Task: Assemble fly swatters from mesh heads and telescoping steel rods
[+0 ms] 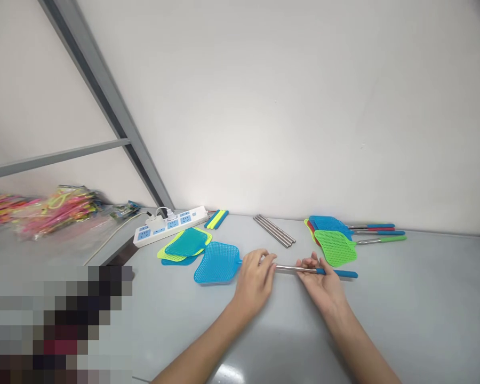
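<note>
A fly swatter with a blue mesh head point(217, 263) lies level in front of me, its metal rod running right to a blue grip. My left hand point(256, 274) is closed around the rod close to the head, fingers pinched together. Palm up, my right hand point(324, 288) holds the other end, with its thumb at the blue grip and its fingers curled under the rod. Left of my hands, loose blue and yellow-green swatter heads point(186, 242) overlap in a pile. Beyond my hands are several bare metal rods point(274, 230).
Several whole fly swatters point(336, 249) lie stacked at the right. Blue and yellow grip tubes point(216, 219) rest beside a white power strip point(170, 226) with plugs in it. Bagged colourful items point(70, 210) lie at the far left behind a grey metal frame point(104, 101). A wall closes off the back.
</note>
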Demonstrator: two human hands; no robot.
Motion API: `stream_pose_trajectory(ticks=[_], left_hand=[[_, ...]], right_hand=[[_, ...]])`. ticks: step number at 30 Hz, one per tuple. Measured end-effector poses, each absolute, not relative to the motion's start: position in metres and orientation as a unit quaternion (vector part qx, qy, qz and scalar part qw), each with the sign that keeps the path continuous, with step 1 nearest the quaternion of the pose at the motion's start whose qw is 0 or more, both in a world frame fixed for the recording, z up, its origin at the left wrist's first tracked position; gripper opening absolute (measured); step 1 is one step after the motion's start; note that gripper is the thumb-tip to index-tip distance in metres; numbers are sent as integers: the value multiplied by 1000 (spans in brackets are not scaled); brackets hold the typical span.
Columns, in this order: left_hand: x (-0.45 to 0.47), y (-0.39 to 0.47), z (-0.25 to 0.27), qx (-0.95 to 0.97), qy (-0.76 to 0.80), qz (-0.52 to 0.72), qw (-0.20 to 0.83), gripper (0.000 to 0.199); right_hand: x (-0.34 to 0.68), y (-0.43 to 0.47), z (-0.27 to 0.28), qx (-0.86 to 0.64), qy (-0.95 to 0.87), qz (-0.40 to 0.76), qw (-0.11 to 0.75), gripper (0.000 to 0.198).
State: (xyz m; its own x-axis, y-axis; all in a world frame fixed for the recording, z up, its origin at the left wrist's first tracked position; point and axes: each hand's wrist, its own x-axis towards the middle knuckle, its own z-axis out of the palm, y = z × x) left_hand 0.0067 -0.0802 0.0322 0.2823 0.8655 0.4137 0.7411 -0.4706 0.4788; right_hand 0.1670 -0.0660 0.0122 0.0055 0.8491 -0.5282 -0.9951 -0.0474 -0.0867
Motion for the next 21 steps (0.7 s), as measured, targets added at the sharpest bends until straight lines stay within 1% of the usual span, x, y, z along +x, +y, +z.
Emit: stream_pose_trajectory(ticks=[2,4,6,7,8,9,12,17,21], left_hand=[[17,-88,28,775,457,388,200,23],[26,-93,21,708,433,418,370,24],[32,-92,14,577,424,423,555,33],[32,-90,12,493,415,444,622,38],[31,-86,10,407,405,483,662,40],[29,-82,10,325,405,524,675,42],[19,-70,11,274,413,570,655,41],[10,-63,13,258,420,592,638,41],[9,-59,12,279,438,616,592,38]], right_hand=[[171,-65,13,-217,169,685,675,16],[175,-64,15,-208,173,683,679,18],[179,-63,18,-206,173,678,684,18],[182,-63,19,-208,174,674,687,18],[185,-62,19,-212,176,669,690,18],[187,-62,20,-215,178,664,694,18],[194,-60,20,-216,178,651,706,18],[196,-59,21,-223,166,648,709,18],[191,-61,23,-238,165,662,692,16]])
